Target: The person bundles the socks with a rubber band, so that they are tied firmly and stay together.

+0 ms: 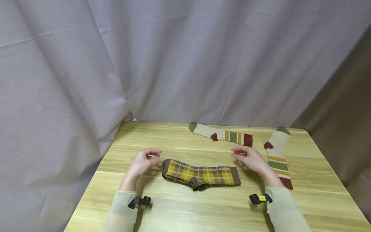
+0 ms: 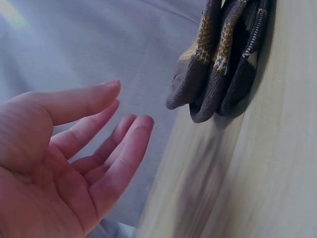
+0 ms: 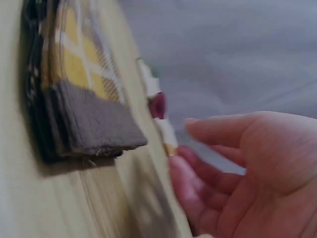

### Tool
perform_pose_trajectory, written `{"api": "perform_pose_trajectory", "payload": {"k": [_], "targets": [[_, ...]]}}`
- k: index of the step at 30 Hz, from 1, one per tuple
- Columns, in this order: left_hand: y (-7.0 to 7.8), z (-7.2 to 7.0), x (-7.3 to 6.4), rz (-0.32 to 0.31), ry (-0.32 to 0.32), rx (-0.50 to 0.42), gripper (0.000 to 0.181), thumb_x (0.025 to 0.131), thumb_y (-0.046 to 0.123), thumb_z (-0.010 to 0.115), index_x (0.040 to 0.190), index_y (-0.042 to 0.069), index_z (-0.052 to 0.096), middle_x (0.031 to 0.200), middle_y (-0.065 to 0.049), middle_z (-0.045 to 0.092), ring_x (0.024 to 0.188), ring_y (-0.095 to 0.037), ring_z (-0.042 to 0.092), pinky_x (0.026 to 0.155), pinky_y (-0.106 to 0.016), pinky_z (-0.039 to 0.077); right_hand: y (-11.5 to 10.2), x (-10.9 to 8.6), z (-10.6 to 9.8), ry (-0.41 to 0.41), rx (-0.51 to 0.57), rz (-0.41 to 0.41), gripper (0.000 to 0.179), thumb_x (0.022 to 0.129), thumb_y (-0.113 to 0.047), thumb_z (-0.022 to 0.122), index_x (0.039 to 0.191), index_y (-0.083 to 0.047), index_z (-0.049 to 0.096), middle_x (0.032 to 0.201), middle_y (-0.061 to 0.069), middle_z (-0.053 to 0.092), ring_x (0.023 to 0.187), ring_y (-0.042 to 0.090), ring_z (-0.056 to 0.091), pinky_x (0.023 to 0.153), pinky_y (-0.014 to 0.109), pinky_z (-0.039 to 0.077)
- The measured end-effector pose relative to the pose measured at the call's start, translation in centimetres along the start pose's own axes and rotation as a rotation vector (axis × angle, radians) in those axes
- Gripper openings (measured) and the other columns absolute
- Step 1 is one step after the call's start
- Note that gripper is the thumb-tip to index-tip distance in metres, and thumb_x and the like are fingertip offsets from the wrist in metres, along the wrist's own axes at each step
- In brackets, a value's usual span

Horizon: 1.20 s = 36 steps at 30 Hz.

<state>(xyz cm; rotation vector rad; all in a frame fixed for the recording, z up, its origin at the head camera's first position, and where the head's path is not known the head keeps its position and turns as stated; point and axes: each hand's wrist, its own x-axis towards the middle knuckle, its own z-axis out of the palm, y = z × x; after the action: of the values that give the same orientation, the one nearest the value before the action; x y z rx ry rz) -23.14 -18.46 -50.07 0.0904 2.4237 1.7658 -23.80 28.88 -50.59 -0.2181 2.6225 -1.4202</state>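
Note:
A stack of yellow and brown plaid socks lies flat across the middle of the table, toes to the left and cuffs to the right. Beside the toe end is my left hand, fingers loosely bent and holding nothing. In the left wrist view a gap shows between that hand and the layered dark toes. My right hand hovers off the cuff end, also empty, its thumb and fingers apart. The right wrist view shows the grey-brown cuffs stacked in layers, apart from the fingers.
One cream sock with striped cuff lies along the table's back edge. A matching striped sock lies at the right, partly behind my right wrist. Near it is a thin orange loop. A grey curtain hangs behind the table.

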Motion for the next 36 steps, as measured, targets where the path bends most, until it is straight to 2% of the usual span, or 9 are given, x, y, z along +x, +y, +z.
{"api": "perform_pose_trajectory", "payload": {"k": [4, 8, 11, 15, 20, 27, 36], "targets": [[0.1, -0.1, 0.0, -0.002, 0.010, -0.026, 0.041, 0.090, 0.000, 0.081, 0.130, -0.006, 0.070, 0.119, -0.027, 0.070, 0.097, -0.036, 0.073, 0.083, -0.049, 0.063, 0.4, 3.2, 0.1, 0.051, 0.038, -0.018, 0.039, 0.105, -0.010, 0.067, 0.140, 0.007, 0.062, 0.127, 0.029, 0.068, 0.102, 0.033, 0.068, 0.076, 0.033, 0.060], [0.2, 0.0, 0.0, 0.001, 0.025, -0.035, 0.040, 0.089, -0.001, 0.081, 0.128, -0.003, 0.072, 0.119, -0.026, 0.070, 0.098, -0.036, 0.073, 0.081, -0.044, 0.063, 0.6, 6.0, 0.1, 0.148, 0.006, -0.046, 0.039, 0.106, -0.008, 0.065, 0.142, 0.006, 0.062, 0.132, 0.028, 0.067, 0.114, 0.037, 0.065, 0.088, 0.030, 0.054], [0.2, 0.1, 0.0, 0.000, 0.029, -0.040, 0.039, 0.089, -0.002, 0.081, 0.127, -0.001, 0.073, 0.118, -0.025, 0.071, 0.097, -0.033, 0.072, 0.079, -0.036, 0.062, 0.7, 7.6, 0.4, 0.200, -0.028, -0.057, 0.039, 0.105, -0.006, 0.064, 0.142, 0.006, 0.062, 0.135, 0.028, 0.066, 0.121, 0.041, 0.063, 0.097, 0.039, 0.052], [0.2, 0.1, 0.0, -0.002, 0.019, -0.051, 0.040, 0.089, -0.002, 0.081, 0.128, -0.002, 0.072, 0.117, -0.024, 0.071, 0.098, -0.033, 0.072, 0.076, -0.030, 0.060, 0.7, 9.0, 0.9, 0.186, -0.063, -0.051, 0.039, 0.105, -0.006, 0.064, 0.142, 0.005, 0.062, 0.138, 0.029, 0.064, 0.125, 0.044, 0.062, 0.106, 0.054, 0.049], [0.1, 0.2, 0.0, 0.004, 0.021, -0.058, 0.040, 0.089, -0.004, 0.080, 0.127, -0.004, 0.072, 0.114, -0.023, 0.072, 0.096, -0.033, 0.073, 0.074, -0.028, 0.060, 0.6, 9.7, 1.4, 0.129, -0.120, -0.026, 0.044, 0.105, -0.009, 0.064, 0.147, 0.002, 0.059, 0.142, 0.028, 0.062, 0.128, 0.044, 0.060, 0.110, 0.057, 0.047], [0.0, 0.2, 0.1, 0.015, 0.012, -0.042, 0.043, 0.087, -0.007, 0.077, 0.129, -0.005, 0.071, 0.115, -0.023, 0.072, 0.096, -0.030, 0.073, 0.076, -0.028, 0.060, 0.5, 9.9, 1.5, 0.045, -0.245, -0.085, 0.049, 0.105, -0.009, 0.062, 0.152, 0.006, 0.054, 0.146, 0.031, 0.059, 0.131, 0.047, 0.059, 0.112, 0.059, 0.046], [0.2, 0.2, 0.0, 0.016, -0.005, -0.032, 0.042, 0.088, -0.003, 0.080, 0.129, -0.001, 0.072, 0.117, -0.022, 0.072, 0.097, -0.030, 0.072, 0.083, -0.035, 0.061, 0.9, 8.7, 1.6, -0.027, -0.261, -0.133, 0.046, 0.105, -0.008, 0.063, 0.150, 0.004, 0.057, 0.146, 0.026, 0.062, 0.130, 0.045, 0.061, 0.112, 0.060, 0.045]]}}
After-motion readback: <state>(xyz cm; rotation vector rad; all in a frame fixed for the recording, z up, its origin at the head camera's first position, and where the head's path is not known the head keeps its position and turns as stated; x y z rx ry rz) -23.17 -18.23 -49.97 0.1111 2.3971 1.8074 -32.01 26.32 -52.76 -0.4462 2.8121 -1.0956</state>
